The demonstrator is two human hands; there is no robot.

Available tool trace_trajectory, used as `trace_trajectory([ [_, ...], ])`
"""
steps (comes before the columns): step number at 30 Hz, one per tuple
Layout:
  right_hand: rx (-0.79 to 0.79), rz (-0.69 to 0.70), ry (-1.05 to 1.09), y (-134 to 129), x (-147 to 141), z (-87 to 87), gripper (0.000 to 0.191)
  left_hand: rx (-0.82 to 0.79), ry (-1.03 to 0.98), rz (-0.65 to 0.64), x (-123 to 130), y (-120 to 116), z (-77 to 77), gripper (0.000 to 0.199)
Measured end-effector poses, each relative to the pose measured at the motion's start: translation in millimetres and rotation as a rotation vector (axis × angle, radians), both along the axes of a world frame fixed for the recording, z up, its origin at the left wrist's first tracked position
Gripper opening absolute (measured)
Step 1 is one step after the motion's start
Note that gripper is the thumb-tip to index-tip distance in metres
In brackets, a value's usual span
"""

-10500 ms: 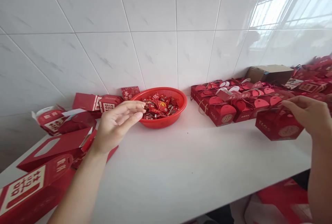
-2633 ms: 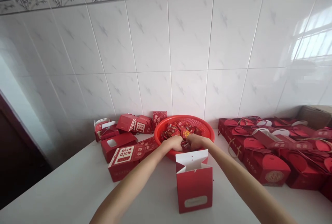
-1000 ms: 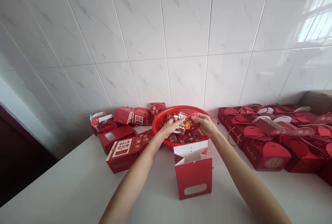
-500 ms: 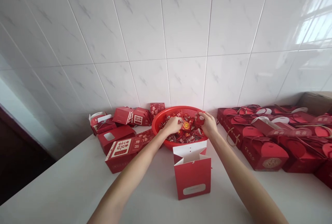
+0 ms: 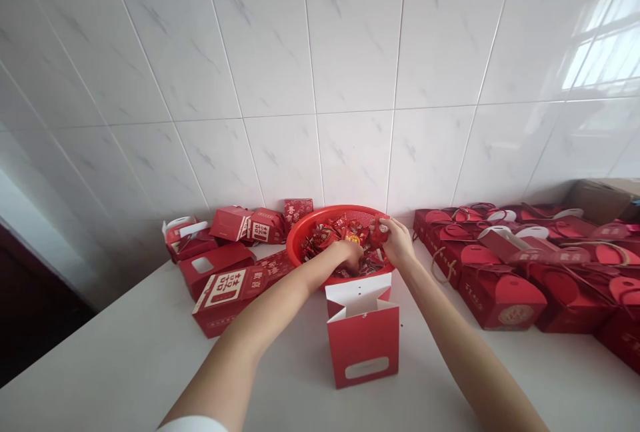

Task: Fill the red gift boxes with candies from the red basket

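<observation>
A red plastic basket (image 5: 300, 235) full of wrapped candies (image 5: 327, 239) stands against the wall. My left hand (image 5: 351, 255) is down among the candies, its fingers curled and partly hidden, so what they grip does not show. At the basket's right rim, my right hand (image 5: 399, 240) is closed around red-wrapped candy (image 5: 380, 232); how many pieces it holds is hard to tell. Just in front of the basket, between my forearms, a red paper gift box (image 5: 363, 339) stands upright with its white-lined top open and an oval cutout low on its front.
Several folded red gift boxes (image 5: 225, 292) lie left of the basket on the white table (image 5: 130, 352). Rows of red boxes with cord handles (image 5: 500, 295) fill the right side. A brown carton (image 5: 600, 200) sits behind them, near the tiled wall (image 5: 355, 159).
My left hand has moved toward the near side of the basket and lower into the candies. The right hand stays at the rim with its candy. The view has shifted slightly.
</observation>
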State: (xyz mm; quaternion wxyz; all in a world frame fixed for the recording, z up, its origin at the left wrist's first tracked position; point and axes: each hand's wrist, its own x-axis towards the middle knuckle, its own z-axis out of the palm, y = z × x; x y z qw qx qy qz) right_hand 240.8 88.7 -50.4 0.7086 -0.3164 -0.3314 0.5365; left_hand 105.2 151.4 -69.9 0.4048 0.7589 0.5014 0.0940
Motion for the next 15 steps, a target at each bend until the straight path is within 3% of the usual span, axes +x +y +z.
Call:
trace_trajectory([
  [4,0.005,0.003,0.006,0.9,0.7,-0.2,0.02,-0.02,-0.058,-0.015,-15.1,-1.4,12.7,0.023],
  [7,0.013,0.015,-0.005,1.9,1.0,-1.1,0.023,0.0,-0.21,-0.023,-25.6,-4.0,27.2,0.016],
  [11,-0.004,0.051,-0.025,2.9,0.1,-2.5,0.029,0.069,-0.481,0.027,-32.7,-11.4,39.4,0.029],
  [15,-0.021,0.138,-0.072,0.3,-1.7,-2.5,0.034,0.17,-0.618,0.074,-29.5,-16.7,39.2,0.035],
])
